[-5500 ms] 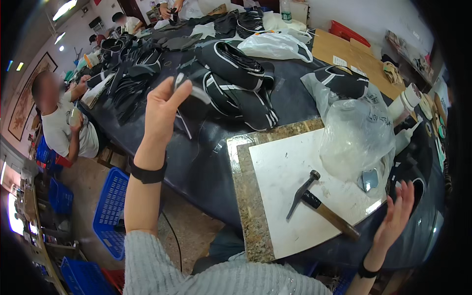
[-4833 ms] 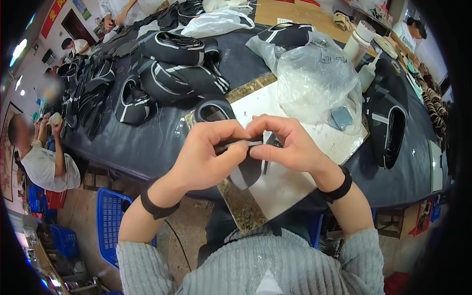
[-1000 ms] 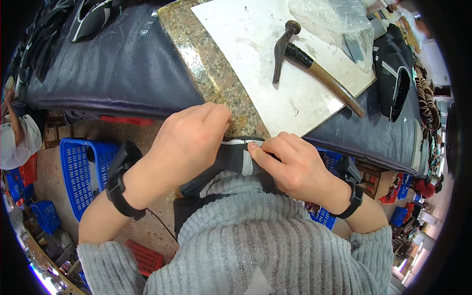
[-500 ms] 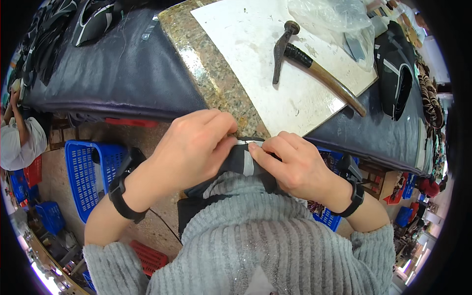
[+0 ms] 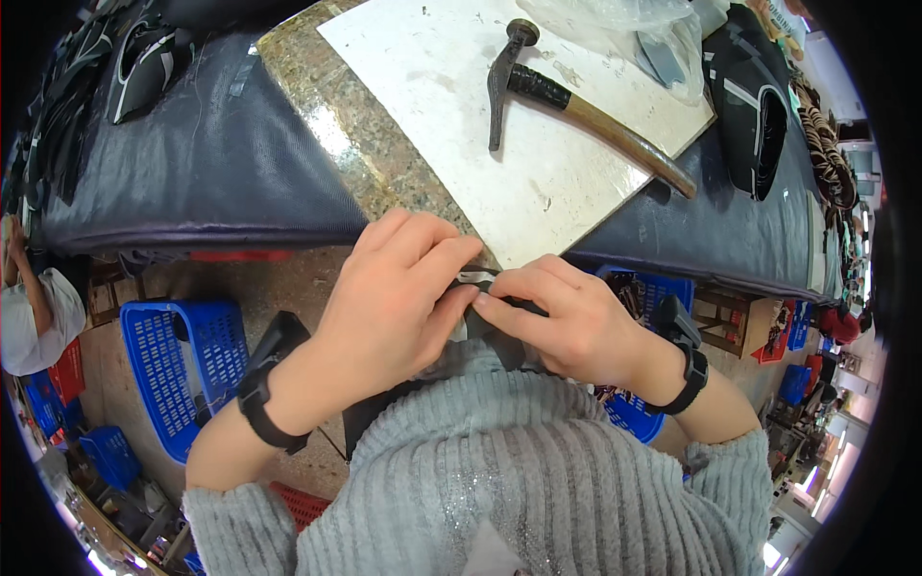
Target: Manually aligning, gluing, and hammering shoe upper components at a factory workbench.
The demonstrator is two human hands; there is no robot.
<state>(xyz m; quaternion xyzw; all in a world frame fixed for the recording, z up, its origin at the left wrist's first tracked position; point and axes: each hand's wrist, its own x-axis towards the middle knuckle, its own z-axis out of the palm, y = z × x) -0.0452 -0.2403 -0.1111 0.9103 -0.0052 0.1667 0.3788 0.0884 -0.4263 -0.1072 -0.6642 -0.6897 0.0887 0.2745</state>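
Observation:
Both of my hands pinch a small dark shoe-upper piece [image 5: 490, 317] with a pale edge, held against my chest just below the table's front edge. My left hand [image 5: 399, 293] covers its left part with fingers curled over it. My right hand [image 5: 562, 322] grips its right part, thumb and forefinger meeting the left fingers. Most of the piece is hidden by my fingers. A hammer [image 5: 576, 101] with a wooden handle lies on the white board [image 5: 451, 86] above my hands.
The white board rests on a granite slab [image 5: 336, 115] on the dark cloth-covered table [image 5: 192, 163]. Black shoe uppers [image 5: 754, 106] lie at the right, a clear plastic bag [image 5: 624, 24] at the top. Blue crates [image 5: 178, 370] stand on the floor. Another person [image 5: 34, 312] sits at far left.
Over the last second my hands stayed together on the piece near my chest, shifting slightly. Earlier they held it over the board, and before that were apart and empty.

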